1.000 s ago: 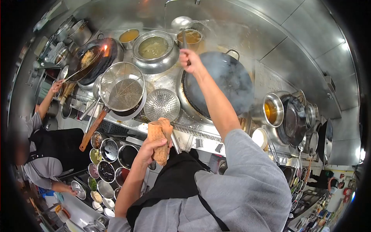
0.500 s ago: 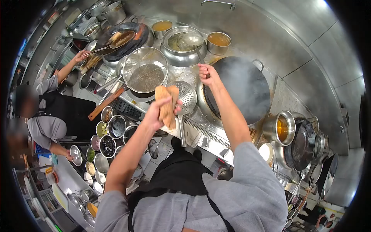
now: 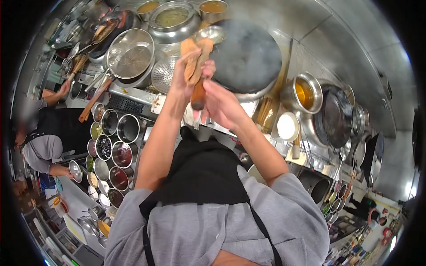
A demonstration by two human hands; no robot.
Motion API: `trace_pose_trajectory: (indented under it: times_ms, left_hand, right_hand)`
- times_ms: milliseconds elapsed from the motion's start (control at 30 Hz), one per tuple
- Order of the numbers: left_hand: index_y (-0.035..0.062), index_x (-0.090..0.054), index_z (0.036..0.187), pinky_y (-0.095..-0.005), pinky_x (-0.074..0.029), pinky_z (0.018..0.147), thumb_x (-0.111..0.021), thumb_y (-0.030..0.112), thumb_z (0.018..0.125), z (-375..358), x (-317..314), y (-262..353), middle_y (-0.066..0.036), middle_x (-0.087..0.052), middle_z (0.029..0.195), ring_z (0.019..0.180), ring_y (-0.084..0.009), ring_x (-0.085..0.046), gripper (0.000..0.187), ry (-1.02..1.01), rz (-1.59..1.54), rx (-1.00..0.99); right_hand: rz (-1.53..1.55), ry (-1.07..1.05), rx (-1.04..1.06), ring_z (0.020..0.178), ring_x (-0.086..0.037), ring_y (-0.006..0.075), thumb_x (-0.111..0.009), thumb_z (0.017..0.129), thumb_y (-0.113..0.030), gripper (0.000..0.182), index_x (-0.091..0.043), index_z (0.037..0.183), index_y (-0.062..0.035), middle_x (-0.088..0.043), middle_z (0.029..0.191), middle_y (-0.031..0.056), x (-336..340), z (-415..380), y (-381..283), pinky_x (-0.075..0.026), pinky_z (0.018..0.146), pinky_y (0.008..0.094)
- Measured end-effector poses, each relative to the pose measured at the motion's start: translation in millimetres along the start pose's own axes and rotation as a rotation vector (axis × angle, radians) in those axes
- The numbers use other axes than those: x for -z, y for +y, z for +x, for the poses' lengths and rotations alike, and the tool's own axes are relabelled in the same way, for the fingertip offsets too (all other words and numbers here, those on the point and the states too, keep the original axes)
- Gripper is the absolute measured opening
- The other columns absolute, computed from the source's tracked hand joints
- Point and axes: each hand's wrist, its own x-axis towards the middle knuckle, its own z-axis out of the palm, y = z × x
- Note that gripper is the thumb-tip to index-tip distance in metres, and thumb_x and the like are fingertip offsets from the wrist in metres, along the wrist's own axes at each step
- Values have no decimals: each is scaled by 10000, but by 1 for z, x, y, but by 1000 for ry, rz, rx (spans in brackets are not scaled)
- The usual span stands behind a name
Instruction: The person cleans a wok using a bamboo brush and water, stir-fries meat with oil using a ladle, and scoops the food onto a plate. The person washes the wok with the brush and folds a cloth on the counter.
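Observation:
A folded tan cloth (image 3: pixel 198 62) is gripped in my left hand (image 3: pixel 179 77). A ladle (image 3: pixel 212 33) runs behind the cloth. Its bowl shows beyond the far end, by the rim of the steaming dark wok (image 3: pixel 248 55), and its wooden handle (image 3: pixel 198 95) sticks out below toward me. Whether my left fingers also close round the ladle is hidden. My right hand (image 3: pixel 225 106) is beside the wooden handle, fingers stretched and apart, thumb side near the wood. Left of my hands lies a perforated skimmer (image 3: pixel 164 75).
Behind stand a steel pot (image 3: pixel 173 20) and a container of orange liquid (image 3: pixel 213 11). A large strainer (image 3: pixel 131 53) is at left, above several ingredient bowls (image 3: pixel 122 153). A pot of amber oil (image 3: pixel 304 93) stands right. A co-worker (image 3: pixel 49 137) works at far left.
My right hand has drawn the ladle back from the pot to the cloth in my left hand and loosened its grip. The camera view has shifted, moving the stove leftward and up in view.

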Motion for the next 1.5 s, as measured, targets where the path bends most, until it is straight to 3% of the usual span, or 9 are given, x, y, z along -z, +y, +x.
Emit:
trace_pose_trajectory:
  times_ms: [200,367,467,600,867,1100,1167,1400,1500]
  left_hand:
    - [-19,-588,1143,-297,-500,693,-731,343,828,-57,25,-90,-115,-632,945,794,-196,-632,500,487,949,-189]
    - [-6,-590,1190,-470,-490,852,-733,368,790,-60,67,-105,-205,-626,1003,911,-394,-623,567,655,1983,-336]
    - [4,-598,1152,-492,-479,867,-713,347,799,-66,80,-115,-222,-585,1037,971,-422,-596,505,942,2195,-507]
    - [9,-596,1120,-508,-476,862,-696,323,808,-73,128,-123,-223,-556,1046,993,-439,-582,454,1078,2118,-520]
    - [37,-585,1143,-515,-480,846,-696,328,798,-57,245,-136,-233,-559,1056,996,-444,-590,464,1322,1897,-554]
    - [-26,-565,1289,-427,-478,968,-680,376,789,-65,267,-145,-230,-582,1268,1114,-385,-602,652,1313,2114,-581]
    - [-33,-550,1295,-397,-436,1020,-693,377,778,-67,208,-143,-238,-568,1293,1194,-358,-565,675,1127,1577,-498]
    - [6,-451,1370,-334,-489,911,-520,560,972,66,181,-105,-108,-602,1204,998,-226,-625,686,617,558,-250]
    - [-17,-501,1250,-357,-508,862,-600,391,964,108,153,-99,-118,-609,1103,968,-231,-634,508,720,552,-413]
  right_hand:
    - [-455,501,-38,682,-662,174,-639,944,-201,336,-513,1230,-78,-642,894,70,155,-122,44,-526,492,277]
    - [-1688,1042,155,973,-634,355,-729,845,-261,576,-447,1270,6,-581,1114,215,338,-173,123,-554,778,461]
    - [-1560,1300,-181,1100,-562,441,-775,783,-310,749,-371,1320,21,-497,1229,292,309,-152,124,-498,918,508]
    - [-1390,1396,-344,1096,-579,463,-773,772,-325,852,-312,1351,97,-517,1221,305,331,-135,131,-508,925,484]
    - [-268,790,488,899,-628,198,-642,920,-97,598,-385,1457,-39,-596,1162,75,233,-151,69,-526,834,324]
    - [-2207,604,-81,1029,-679,350,-626,882,-254,506,-556,1329,-28,-676,1121,238,137,-62,-106,-535,882,450]
    - [-2439,333,-259,1005,-673,389,-620,852,-253,476,-608,1287,-60,-679,1081,251,180,-17,-98,-537,862,476]
    - [-2046,886,-157,1057,-684,349,-612,811,-206,334,-717,1085,-46,-700,1118,209,235,180,-150,-540,908,448]
    - [-2407,356,-331,1064,-683,346,-599,797,-166,324,-729,1057,-24,-704,1115,211,186,157,-108,-536,922,427]
